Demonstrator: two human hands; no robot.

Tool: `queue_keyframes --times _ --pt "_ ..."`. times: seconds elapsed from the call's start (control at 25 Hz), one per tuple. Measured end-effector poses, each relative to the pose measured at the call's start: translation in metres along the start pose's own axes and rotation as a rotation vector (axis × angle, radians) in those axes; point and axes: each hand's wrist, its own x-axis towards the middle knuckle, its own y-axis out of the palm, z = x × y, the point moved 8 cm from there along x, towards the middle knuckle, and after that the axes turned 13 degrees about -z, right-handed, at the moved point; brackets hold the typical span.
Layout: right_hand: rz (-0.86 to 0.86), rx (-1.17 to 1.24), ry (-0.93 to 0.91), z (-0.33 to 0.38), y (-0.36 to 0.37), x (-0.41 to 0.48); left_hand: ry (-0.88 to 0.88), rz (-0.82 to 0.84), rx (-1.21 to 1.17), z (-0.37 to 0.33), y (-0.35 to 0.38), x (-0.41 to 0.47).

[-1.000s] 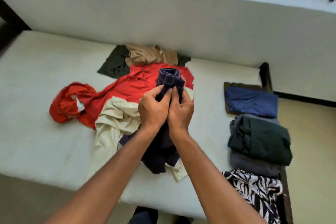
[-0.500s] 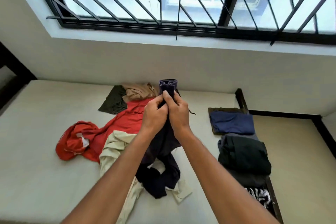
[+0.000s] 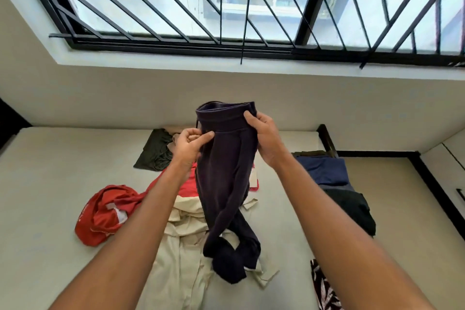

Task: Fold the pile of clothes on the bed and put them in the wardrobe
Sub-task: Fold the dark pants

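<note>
the dark pants (image 3: 226, 171) hang above the bed (image 3: 50, 184), waistband up, their legs trailing onto a cream garment (image 3: 181, 246). the left grip (image 3: 190, 145) pinches the waistband's left side with curled fingers; the right grip (image 3: 264, 138) clasps its right edge, thumb in front. a red top (image 3: 110, 211) and an olive piece (image 3: 156, 151) lie beside the cream garment. folded clothes (image 3: 322, 171) sit along the bed's right edge.

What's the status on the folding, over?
Grips: left hand and right hand both hold dark trousers at waistband. Trousers held up, unfolded, leg ends resting on cream garment. Nothing in the way; red garment lies unfolded on bed.
</note>
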Motion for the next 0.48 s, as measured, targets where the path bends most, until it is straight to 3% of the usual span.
queue_keyframes --times 0.32,0.4,0.48 --pt "0.218 0.126 0.170 0.012 -0.003 0.003 -0.038 0.454 0.028 -0.013 0.032 -0.010" --pt "0.213 0.133 0.201 0.005 -0.012 0.003 -0.039 0.445 -0.045 -0.015 0.037 -0.014" --pt "0.180 0.070 0.176 0.000 -0.022 0.003 -0.013 0.320 -0.099 -0.015 0.031 -0.012"
